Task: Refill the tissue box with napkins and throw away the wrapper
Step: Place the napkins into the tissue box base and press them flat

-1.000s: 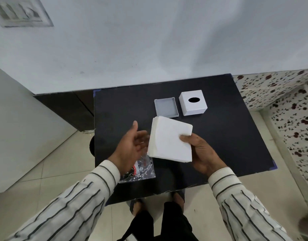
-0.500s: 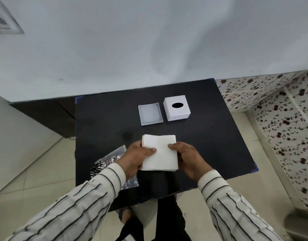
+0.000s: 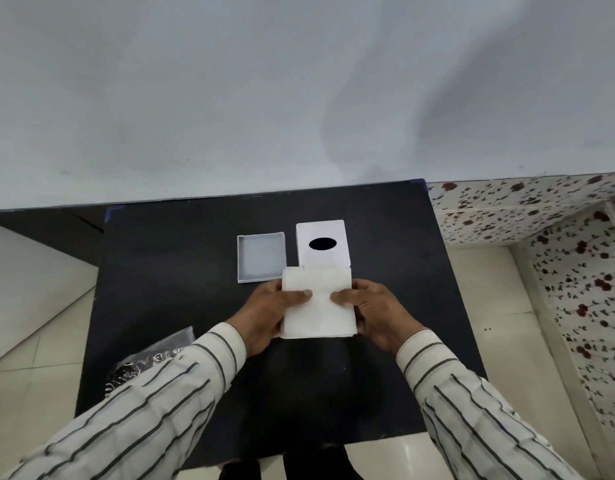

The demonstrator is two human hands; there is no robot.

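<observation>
I hold a white stack of napkins (image 3: 318,313) above the middle of the black table (image 3: 181,271). My left hand (image 3: 269,310) grips its left edge and my right hand (image 3: 379,311) grips its right edge, thumbs on top. Just behind the stack stands the white tissue box cover (image 3: 322,244) with a dark oval slot. The grey box base (image 3: 261,256) lies open-side up to the left of the cover. The clear plastic wrapper (image 3: 150,358) lies crumpled at the table's near left, partly hidden by my left sleeve.
A pale wall rises right behind the table. Floral-patterned tiles (image 3: 559,237) run along the right side. Light floor tiles surround the table on the left, right and front.
The stack went from my right hand alone to both hands, and has since moved away from me to just in front of the box cover. The wrapper stays put.
</observation>
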